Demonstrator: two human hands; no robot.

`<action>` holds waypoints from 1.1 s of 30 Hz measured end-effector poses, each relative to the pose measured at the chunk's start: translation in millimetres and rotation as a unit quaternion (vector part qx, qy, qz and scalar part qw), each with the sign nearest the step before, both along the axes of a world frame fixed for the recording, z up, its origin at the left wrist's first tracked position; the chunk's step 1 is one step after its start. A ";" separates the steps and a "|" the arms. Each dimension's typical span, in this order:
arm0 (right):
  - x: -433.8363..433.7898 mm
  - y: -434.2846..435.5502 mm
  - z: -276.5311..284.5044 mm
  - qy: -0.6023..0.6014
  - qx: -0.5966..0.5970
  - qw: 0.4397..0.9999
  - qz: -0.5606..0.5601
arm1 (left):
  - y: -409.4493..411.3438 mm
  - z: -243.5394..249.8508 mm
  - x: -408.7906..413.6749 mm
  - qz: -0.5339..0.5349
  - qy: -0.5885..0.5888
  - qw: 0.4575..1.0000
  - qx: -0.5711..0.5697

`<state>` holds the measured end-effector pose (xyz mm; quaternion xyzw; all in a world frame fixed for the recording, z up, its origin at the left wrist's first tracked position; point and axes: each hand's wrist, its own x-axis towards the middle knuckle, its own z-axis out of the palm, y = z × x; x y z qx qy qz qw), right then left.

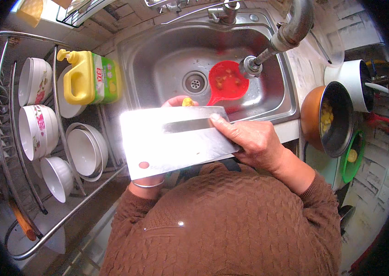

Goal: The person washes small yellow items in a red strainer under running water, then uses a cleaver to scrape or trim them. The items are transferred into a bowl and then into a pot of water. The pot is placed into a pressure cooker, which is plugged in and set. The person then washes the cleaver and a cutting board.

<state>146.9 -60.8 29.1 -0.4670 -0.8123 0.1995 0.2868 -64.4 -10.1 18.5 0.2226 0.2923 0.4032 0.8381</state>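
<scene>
My right hand (pixel 255 139) is closed around the handle end of a cleaver (pixel 180 138), its thumb resting on the shiny wide blade. The blade hides most of my left hand (pixel 175 101); only fingers beyond its far edge and the wrist with a bangle show. A small yellow piece of food (pixel 188 101) is held at those left fingertips. Past the blade, a red plastic ladle (pixel 229 81) with water and bits of food lies in the steel sink (pixel 167 62), beside the drain (pixel 195 82).
A faucet hose (pixel 267 55) hangs over the sink's right side. A dish rack (pixel 60 131) with bowls and a yellow detergent jug (pixel 80 77) stand left. At right are an orange-brown pot (pixel 312 117) holding yellow pieces, a white pot (pixel 344 82) and a green-rimmed basket (pixel 344 165).
</scene>
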 end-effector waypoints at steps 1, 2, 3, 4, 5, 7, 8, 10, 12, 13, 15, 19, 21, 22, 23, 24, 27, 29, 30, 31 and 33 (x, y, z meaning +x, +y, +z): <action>-2.1 1.7 -0.4 -0.009 0.015 1.000 0.001 | 0.3 0.4 0.6 -0.002 -0.006 1.000 -0.004; -4.2 3.1 -0.6 -0.018 0.030 0.999 0.003 | 0.7 0.5 1.2 -0.004 -0.013 1.000 -0.009; -5.3 4.2 -1.2 -0.027 0.044 0.999 0.005 | 0.8 0.8 1.5 -0.006 -0.019 1.000 -0.014; -5.6 5.0 -4.6 -0.029 0.059 0.998 0.006 | 0.3 3.5 1.6 -0.007 -0.018 0.999 -0.026; -6.2 4.9 -5.3 -0.032 0.058 0.998 0.004 | 0.6 2.2 0.5 -0.014 -0.027 0.999 -0.023; -7.8 5.1 -5.6 -0.037 0.057 0.998 0.003 | 0.6 -1.1 -3.2 -0.024 -0.044 0.999 -0.016; -8.4 5.1 -6.1 -0.041 0.060 0.997 0.003 | -0.8 -1.8 -4.0 -0.021 -0.002 1.000 -0.012; -9.0 5.1 -7.0 -0.049 0.065 0.997 -0.001 | -3.9 -3.0 -5.1 -0.018 0.081 0.997 -0.005; -10.7 6.5 -6.9 -0.050 0.068 0.996 -0.005 | -5.7 -6.4 -7.1 -0.003 0.079 0.997 -0.004; -11.2 7.1 -6.8 -0.050 0.069 0.996 -0.007 | -6.6 -6.9 -8.2 0.005 0.079 0.997 -0.004; -7.5 6.9 -9.3 -0.047 0.034 0.998 -0.006 | -8.6 0.3 -9.9 0.015 0.068 0.997 0.025; 7.4 6.8 -48.5 0.101 -0.077 0.985 -0.113 | 10.0 -18.0 -21.9 -0.063 -0.011 0.998 -0.010; 15.0 5.9 -51.7 0.123 -0.204 0.961 -0.140 | 11.8 -8.9 -15.1 -0.027 0.005 0.999 -0.026; 13.9 3.2 -47.7 0.145 -0.216 0.956 -0.133 | 15.1 -13.9 -15.0 -0.020 0.004 0.999 -0.028; 13.1 0.9 -44.0 0.166 -0.228 0.951 -0.127 | 17.8 -16.4 -14.6 -0.015 0.002 0.999 -0.031; 10.3 0.3 -40.5 0.182 -0.216 0.952 -0.121 | 19.7 -16.3 -12.1 -0.005 -0.006 0.999 -0.044; 4.8 -7.9 -43.4 0.191 -0.157 0.961 -0.127 | 23.5 -26.7 -14.9 0.017 -0.010 0.997 -0.077; 11.4 -20.5 -38.8 0.162 -0.165 0.965 -0.121 | 26.1 -37.3 -21.2 0.025 0.001 0.994 -0.104; 16.4 -27.3 -37.3 0.153 -0.145 0.971 -0.110 | 27.3 -43.0 -24.3 0.032 0.009 0.992 -0.119; 22.4 -35.2 -35.8 0.143 -0.125 0.977 -0.101 | 29.3 -47.1 -25.0 0.038 0.018 0.990 -0.134; 36.9 -53.8 -25.6 0.104 -0.135 0.980 -0.104 | 36.3 -59.1 -24.5 0.026 0.060 0.985 -0.160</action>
